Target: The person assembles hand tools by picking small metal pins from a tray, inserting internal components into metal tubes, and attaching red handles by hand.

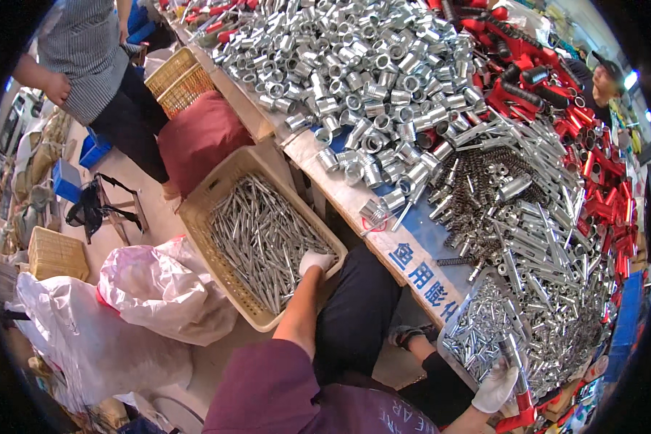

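Left grip (317, 262): at crate (224, 278) rim | right grip (496, 385): tube (512, 354), near table (343, 199) edge

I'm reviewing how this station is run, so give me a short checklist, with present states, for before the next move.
1. Both hands gloved: ok; left hand and right hand wear white gloves.
2. Right hand has a grip: ok; it holds a red-and-silver piece.
3. Left hand has a rod in its fingers: cannot tell; they are hidden from view.
4. Basket stocked: ok; many metal rods lie in it.
5. Silver sleeves kept well back from the table edge: not ok; one silver sleeve lies close to it.
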`<action>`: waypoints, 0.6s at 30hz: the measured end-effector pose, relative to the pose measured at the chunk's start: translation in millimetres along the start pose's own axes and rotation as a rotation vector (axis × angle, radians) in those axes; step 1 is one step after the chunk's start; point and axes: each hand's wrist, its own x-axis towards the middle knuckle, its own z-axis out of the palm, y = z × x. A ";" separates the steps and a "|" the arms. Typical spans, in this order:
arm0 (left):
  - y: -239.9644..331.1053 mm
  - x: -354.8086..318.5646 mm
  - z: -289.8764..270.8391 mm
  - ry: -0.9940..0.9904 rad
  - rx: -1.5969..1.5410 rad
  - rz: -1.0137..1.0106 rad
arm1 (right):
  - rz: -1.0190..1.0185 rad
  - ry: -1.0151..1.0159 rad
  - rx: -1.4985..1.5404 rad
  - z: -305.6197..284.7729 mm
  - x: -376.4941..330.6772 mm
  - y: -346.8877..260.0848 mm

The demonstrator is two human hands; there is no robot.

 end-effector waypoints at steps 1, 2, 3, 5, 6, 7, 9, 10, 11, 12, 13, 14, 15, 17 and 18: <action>-10.2 -0.6 -7.7 0.026 0.003 0.007 | 0.010 -0.017 0.014 -0.1 0.5 1.7; -21.7 -0.4 -16.4 0.140 -0.253 0.060 | 0.014 -0.019 0.043 -0.3 0.9 2.7; -35.2 -1.9 -28.4 0.254 -0.508 0.116 | 0.020 -0.086 0.059 2.0 0.8 4.2; -41.1 -7.2 -54.2 0.414 -0.681 0.181 | 0.002 -0.128 0.088 0.0 0.8 6.2; -37.3 -16.0 -71.7 0.513 -0.814 0.282 | 0.044 -0.131 0.129 -2.3 0.6 9.8; -40.7 -18.5 -101.9 0.616 -0.806 0.446 | 0.090 -0.143 0.180 -3.2 1.1 15.2; 38.9 -84.3 -148.8 0.794 -0.889 0.662 | 0.043 -0.121 0.190 -9.4 0.8 17.9; 88.7 -138.0 -177.7 0.552 -1.165 0.735 | 0.004 -0.143 0.177 -14.4 2.6 21.2; 113.8 -148.9 -205.3 0.520 -1.188 0.888 | -0.026 -0.189 0.173 -14.9 5.6 23.0; 155.3 -167.7 -228.9 0.491 -1.166 1.054 | 0.025 -0.047 0.187 9.8 -1.1 8.1; 192.1 -195.7 -238.8 0.336 -1.175 1.051 | 0.033 -0.047 0.168 15.3 -2.7 0.5; 225.4 -180.4 -264.0 0.498 -0.962 0.993 | 0.019 -0.130 0.188 16.8 -2.4 -1.0; 264.8 -224.2 -278.7 0.413 -0.871 1.249 | 0.005 -0.198 0.196 16.9 -1.9 0.7; 326.1 -262.7 -290.2 0.480 -0.304 1.392 | 0.018 -0.201 0.227 16.9 -2.4 0.0; 347.6 -274.3 -294.1 0.412 -0.172 1.405 | 0.010 -0.231 0.185 19.6 -1.9 0.3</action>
